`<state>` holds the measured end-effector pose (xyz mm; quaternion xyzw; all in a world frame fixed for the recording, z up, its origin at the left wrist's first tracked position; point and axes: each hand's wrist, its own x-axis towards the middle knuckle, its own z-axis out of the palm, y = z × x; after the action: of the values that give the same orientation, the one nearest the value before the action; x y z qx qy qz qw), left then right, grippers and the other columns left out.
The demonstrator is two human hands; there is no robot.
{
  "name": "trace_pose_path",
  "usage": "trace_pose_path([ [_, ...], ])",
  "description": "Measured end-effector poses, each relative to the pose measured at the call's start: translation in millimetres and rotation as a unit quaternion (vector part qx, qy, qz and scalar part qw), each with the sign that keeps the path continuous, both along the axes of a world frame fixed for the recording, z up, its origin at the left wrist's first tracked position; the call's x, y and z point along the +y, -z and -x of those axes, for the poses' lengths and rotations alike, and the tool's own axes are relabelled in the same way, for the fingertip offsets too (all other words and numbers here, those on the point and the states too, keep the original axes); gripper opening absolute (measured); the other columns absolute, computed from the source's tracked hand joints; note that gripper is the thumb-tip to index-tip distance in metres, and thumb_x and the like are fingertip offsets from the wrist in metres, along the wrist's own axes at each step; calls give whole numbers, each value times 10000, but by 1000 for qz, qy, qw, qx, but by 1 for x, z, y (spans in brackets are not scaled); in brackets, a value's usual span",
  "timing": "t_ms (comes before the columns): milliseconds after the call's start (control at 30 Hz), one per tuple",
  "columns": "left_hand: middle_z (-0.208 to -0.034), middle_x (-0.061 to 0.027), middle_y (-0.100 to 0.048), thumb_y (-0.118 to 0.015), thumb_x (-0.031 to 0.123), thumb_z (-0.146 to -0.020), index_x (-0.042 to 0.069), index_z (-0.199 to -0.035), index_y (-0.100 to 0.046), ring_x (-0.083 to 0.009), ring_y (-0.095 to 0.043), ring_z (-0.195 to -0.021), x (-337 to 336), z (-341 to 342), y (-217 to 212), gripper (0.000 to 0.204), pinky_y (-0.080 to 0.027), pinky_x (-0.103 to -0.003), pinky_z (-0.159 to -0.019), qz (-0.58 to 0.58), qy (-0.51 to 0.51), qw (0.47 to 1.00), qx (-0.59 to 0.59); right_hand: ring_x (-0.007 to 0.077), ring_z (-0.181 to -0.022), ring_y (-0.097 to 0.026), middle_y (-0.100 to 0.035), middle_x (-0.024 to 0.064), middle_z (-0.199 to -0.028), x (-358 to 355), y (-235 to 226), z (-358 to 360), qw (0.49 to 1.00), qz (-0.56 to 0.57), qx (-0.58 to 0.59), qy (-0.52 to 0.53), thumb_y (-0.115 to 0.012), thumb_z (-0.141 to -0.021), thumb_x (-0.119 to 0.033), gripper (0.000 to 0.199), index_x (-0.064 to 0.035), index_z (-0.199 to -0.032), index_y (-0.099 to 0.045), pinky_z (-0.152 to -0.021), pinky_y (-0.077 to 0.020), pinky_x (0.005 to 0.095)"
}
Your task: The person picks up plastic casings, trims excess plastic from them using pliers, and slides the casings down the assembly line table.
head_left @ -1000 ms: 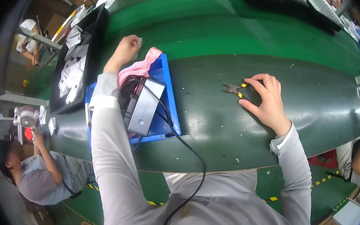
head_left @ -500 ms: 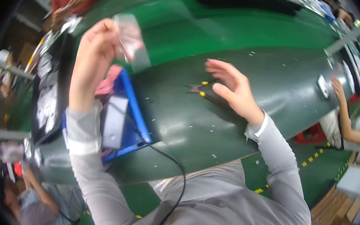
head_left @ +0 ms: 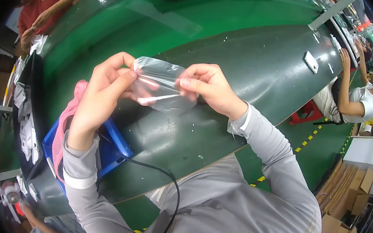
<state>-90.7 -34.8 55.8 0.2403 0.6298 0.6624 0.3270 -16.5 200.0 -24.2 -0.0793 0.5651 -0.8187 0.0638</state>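
Observation:
Both my hands hold a small clear plastic bag (head_left: 164, 89) up in front of me, above the dark green conveyor belt (head_left: 253, 78). My left hand (head_left: 103, 95) pinches its left edge between thumb and fingers. My right hand (head_left: 209, 89) pinches the right edge. The bag is stretched flat between them and looks see-through, with a pale strip across it. Below my left wrist lies a blue tray (head_left: 111, 147) with a pink cloth (head_left: 66, 127) draped over it.
A black cable (head_left: 166, 182) runs from the blue tray toward my body. A black rack with white parts (head_left: 23, 110) stands at the left. A person in red (head_left: 39, 8) works at far left, another person (head_left: 358, 101) sits at right. Cardboard boxes (head_left: 348, 204) stack at lower right.
My right hand left the small cutters on the belt and came up to the bag. My left hand lifted the clear bag from the tray area, and both hands now stretch it.

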Motion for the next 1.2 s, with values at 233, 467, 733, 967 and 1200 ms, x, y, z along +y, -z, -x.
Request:
trace_pose_path([
  [233,-884,-187,-684,-444,145,-1024,22,-1040,-474,-242,-705,-712,-3,6,0,127,-572,-285,-628,67,-68,994,53,66,-652,-570,-660,30,-760,-1,8,2,996,-31,3,80,-656,-934,-169,175,2,-931,-693,-601,-454,229],
  [467,-910,-171,-674,-454,135,-1017,11,-1089,-490,-192,-683,-718,-5,9,3,147,-557,-266,-623,66,-58,995,55,47,-593,-533,-637,14,-702,0,11,4,996,-24,-28,82,-687,-918,-184,190,0,-872,-686,-524,-402,205],
  [733,-865,-82,-560,-635,-45,-822,-39,-871,-568,-197,-547,-801,14,-22,-7,83,-451,-305,-730,44,-35,837,545,39,-433,-473,-661,38,-655,-5,15,0,978,-194,-66,38,-680,-907,-168,211,14,-801,-679,-395,-338,206],
  [967,-1005,-134,-591,-722,152,-758,-24,-1001,-602,-298,-594,-949,30,-53,71,323,-506,-393,-807,341,142,694,618,218,-583,-657,-673,169,-697,-12,35,0,900,-405,146,68,-690,-821,-112,165,30,-906,-688,-547,-509,330],
  [1200,-988,-103,-627,-719,237,-783,26,-981,-608,-265,-616,-994,33,-53,90,310,-512,-389,-778,284,120,698,646,233,-485,-576,-618,128,-604,-5,16,-6,880,-453,104,104,-712,-864,-198,248,-12,-1027,-697,-482,-440,320],
])
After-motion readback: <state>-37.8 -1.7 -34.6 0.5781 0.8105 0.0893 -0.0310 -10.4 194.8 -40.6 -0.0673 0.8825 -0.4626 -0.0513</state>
